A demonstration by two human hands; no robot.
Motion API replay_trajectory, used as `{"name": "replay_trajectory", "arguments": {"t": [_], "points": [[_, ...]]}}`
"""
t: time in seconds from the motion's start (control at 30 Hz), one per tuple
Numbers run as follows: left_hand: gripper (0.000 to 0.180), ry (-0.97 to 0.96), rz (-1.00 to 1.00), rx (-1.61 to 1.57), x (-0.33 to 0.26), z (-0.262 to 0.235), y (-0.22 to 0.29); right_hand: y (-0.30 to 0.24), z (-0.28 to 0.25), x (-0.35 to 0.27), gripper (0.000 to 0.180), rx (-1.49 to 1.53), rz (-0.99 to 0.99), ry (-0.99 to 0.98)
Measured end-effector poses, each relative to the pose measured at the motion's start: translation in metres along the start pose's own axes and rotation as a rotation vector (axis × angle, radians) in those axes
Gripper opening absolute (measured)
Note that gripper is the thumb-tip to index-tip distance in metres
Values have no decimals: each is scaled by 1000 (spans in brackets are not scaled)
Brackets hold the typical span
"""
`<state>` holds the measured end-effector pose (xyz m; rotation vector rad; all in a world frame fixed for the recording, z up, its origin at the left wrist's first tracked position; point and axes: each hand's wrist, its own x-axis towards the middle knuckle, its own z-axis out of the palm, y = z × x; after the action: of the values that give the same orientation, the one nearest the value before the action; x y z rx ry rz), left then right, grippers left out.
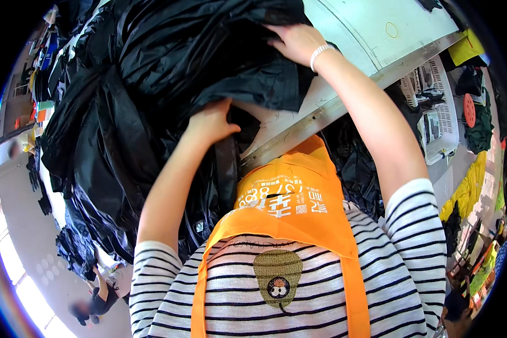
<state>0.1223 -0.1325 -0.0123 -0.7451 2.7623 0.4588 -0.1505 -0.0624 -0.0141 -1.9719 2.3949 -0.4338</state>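
Observation:
A large heap of black garments (112, 112) of thin, slightly shiny cloth covers the table's left side and hangs over its near edge. One black garment (265, 84) lies on top, its straight-edged end spread toward the right. My right hand (298, 42), a white beaded bracelet at its wrist, grips this piece at its far side; its fingertips partly sink into the folds. Nearer to me, my left hand (211, 121) touches the garment's near edge. Its thumb stands out apart to the right, and the other fingers are mostly hidden by the cloth.
The pale table (355, 34) has a metal edge strip (321, 115) close to my orange apron (298, 174). A white plastic basket (442, 112) stands at right, near yellow cloth (472, 180). Another person (101, 298) is far off at lower left, beside dark cloth.

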Motion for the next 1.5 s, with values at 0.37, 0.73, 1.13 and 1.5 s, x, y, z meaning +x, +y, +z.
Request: {"name": "replay_trajectory", "arguments": {"t": [0.37, 0.73, 1.13, 1.5], "points": [[90, 203, -469, -573, 89, -34, 3, -96, -36, -128, 15, 496, 173, -176], [63, 174, -244, -614, 63, 13, 36, -54, 76, -144, 42, 790, 246, -106], [65, 407, -234, -727, 44, -2, 6, -118, -53, -206, 18, 546, 64, -84], [87, -127, 91, 404, 6, -11, 34, -74, 14, -246, 27, 1225, 198, -747]]}}
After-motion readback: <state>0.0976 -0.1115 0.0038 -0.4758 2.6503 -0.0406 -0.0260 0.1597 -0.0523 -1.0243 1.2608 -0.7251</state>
